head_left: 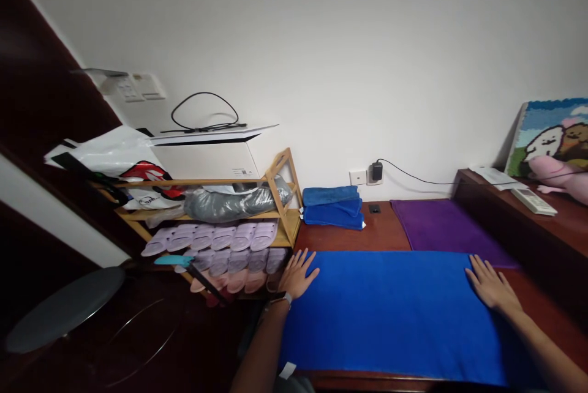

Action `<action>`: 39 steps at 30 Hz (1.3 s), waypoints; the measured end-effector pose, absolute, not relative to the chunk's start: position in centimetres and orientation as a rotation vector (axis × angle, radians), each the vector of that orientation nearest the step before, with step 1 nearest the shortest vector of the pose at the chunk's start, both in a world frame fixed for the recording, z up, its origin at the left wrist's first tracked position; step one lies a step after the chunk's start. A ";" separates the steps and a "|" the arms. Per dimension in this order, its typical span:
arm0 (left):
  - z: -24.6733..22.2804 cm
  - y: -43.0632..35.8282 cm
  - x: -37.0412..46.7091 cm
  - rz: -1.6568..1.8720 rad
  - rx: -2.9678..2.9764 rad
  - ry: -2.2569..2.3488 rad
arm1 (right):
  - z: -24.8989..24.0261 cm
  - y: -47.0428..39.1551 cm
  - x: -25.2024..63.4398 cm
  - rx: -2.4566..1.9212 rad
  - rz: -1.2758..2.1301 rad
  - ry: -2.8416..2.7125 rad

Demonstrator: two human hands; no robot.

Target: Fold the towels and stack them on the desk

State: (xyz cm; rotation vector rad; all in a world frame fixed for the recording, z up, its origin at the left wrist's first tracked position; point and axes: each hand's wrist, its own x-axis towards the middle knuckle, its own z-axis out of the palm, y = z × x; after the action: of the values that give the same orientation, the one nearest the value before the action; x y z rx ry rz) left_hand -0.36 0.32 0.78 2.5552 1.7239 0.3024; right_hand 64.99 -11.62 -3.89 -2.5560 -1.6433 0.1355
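Note:
A blue towel [386, 313] lies spread out flat on the reddish-brown desk [353, 237], with a white tag at its near left corner. My left hand [297, 275] rests on the towel's far left corner, fingers spread. On the far right corner lies my right hand [492, 283], its fingers stretched out too. Behind the towel, folded blue towels [331, 206] are stacked against the wall. A purple towel [452, 231] is laid flat at the back right, next to the blue one.
To the left stands a wooden rack [289, 221] with several slippers [220, 237] and a white box [206, 159] on top. A round stool [67, 307] is at lower left. On the raised ledge at right are a remote control [534, 202] and a pink plush toy [560, 177]. A charger [377, 171] is plugged into the wall.

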 end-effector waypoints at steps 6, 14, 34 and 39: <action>1.0 0.0 -0.1 0.292 2.543 1.753 | -2.1 -10.7 64.3 -2.639 0.179 -1.648; 1.1 -0.2 -0.1 0.320 2.540 1.732 | 3.4 -7.1 45.7 -2.190 -0.027 -2.076; 1.0 0.2 -0.2 0.314 2.531 1.752 | -2.6 -11.1 63.5 -2.557 0.175 -1.665; 0.9 0.3 -0.2 0.320 2.540 1.745 | -2.9 -11.5 64.3 -2.585 0.167 -1.626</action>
State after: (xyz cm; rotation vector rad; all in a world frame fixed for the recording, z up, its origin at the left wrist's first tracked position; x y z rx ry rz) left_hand -0.24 0.30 0.87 2.5401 1.7449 0.3195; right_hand 64.32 -11.50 -2.93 -2.5853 -1.6260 0.1665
